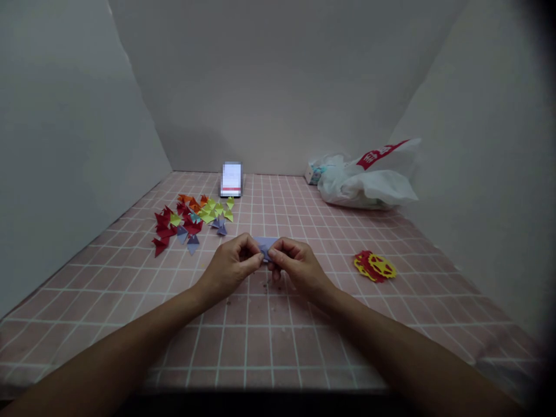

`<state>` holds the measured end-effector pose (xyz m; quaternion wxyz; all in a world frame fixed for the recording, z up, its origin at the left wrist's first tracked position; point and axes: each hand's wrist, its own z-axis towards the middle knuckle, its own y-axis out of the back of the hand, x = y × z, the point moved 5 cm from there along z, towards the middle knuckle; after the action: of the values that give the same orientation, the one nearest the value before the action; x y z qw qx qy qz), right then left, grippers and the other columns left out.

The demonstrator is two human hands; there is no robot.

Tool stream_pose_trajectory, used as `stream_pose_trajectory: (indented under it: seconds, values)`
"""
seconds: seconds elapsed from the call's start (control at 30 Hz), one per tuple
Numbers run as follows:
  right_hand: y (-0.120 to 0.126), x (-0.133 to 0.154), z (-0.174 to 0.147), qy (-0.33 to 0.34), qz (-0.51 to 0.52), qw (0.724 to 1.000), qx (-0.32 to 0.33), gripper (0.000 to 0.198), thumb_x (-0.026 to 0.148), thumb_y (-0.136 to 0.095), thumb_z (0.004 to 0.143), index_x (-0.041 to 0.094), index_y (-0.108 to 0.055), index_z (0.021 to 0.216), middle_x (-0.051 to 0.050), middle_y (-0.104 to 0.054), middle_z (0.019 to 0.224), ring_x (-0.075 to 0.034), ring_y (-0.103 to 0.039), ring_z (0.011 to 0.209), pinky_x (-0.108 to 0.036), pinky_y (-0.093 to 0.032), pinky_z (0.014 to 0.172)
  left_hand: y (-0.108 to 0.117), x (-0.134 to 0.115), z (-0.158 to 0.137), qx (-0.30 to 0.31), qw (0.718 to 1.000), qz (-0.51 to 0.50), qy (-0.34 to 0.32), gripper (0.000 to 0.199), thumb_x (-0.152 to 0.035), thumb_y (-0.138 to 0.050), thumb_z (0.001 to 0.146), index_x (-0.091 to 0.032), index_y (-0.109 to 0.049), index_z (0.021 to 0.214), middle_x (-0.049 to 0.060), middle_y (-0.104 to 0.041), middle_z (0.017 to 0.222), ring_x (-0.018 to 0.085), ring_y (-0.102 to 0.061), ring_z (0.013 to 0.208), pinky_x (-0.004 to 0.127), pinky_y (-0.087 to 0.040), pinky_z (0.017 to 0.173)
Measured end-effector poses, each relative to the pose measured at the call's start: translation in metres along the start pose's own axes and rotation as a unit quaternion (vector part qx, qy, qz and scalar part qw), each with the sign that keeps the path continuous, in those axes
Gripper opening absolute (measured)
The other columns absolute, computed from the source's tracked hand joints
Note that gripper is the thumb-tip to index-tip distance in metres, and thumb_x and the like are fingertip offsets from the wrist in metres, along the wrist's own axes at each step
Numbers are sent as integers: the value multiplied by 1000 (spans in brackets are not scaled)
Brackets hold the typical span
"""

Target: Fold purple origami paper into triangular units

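Observation:
A small piece of lavender-blue paper (pixel 266 242) is held up between my two hands, near the middle of the table. My left hand (pixel 237 259) pinches its left side between thumb and forefinger. On the other side, my right hand (pixel 297 263) grips the paper's right part the same way. Fingertips cover much of the sheet, so its folds are hard to make out. To the left lies a loose cluster of folded paper pieces, among them red ones (pixel 163 223), yellow ones (pixel 209 212), orange ones (pixel 193 202) and several blue-purple ones (pixel 192 243).
A phone (pixel 231 179) with a lit, blurred screen stands upright at the back. White plastic bag (pixel 365 185) and a tissue box (pixel 313 172) sit at the back right. Red and yellow cut-out discs (pixel 376 267) lie stacked at right. The checked pink tablecloth (pixel 217 347) meets walls on three sides.

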<state>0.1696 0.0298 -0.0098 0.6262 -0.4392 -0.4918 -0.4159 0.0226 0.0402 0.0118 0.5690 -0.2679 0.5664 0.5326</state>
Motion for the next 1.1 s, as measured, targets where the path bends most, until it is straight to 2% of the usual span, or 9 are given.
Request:
stream_pose_trajectory:
  seconds: [0.4, 0.57, 0.83, 1.1]
  values:
    - [-1, -1, 0, -4, 8, 1000, 2, 31, 43, -73, 81, 18, -59, 69, 3, -62, 62, -7, -55, 44, -20, -46, 42, -1, 2, -1, -9, 994, -72, 78, 20, -30, -67, 73, -17, -53, 69, -1, -60, 69, 13, -58, 65, 28, -47, 64]
    - [1, -3, 1, -12, 12, 1000, 2, 30, 42, -73, 81, 18, -59, 70, 3, -62, 62, -7, -55, 44, -20, -46, 43, -1, 2, -2, -18, 993, -90, 78, 21, -29, -69, 72, -18, -51, 69, -1, -61, 70, 13, -61, 66, 29, -50, 65]
    - [-1, -5, 2, -40, 40, 998, 38, 32, 46, -70, 83, 17, -62, 72, 2, -63, 66, -8, -59, 48, -22, -51, 49, 4, 1, -1, -52, 984, -151, 85, 24, -22, -72, 69, -18, -50, 74, -5, -58, 71, 10, -60, 66, 25, -53, 65]
    - [0, -5, 1, -49, 32, 998, 37, 24, 38, -75, 79, 17, -63, 74, 2, -63, 65, -8, -58, 48, -21, -50, 47, 5, 0, 0, -73, 980, -168, 80, 25, -18, -72, 67, -18, -49, 75, -6, -57, 69, 8, -59, 62, 22, -52, 61]
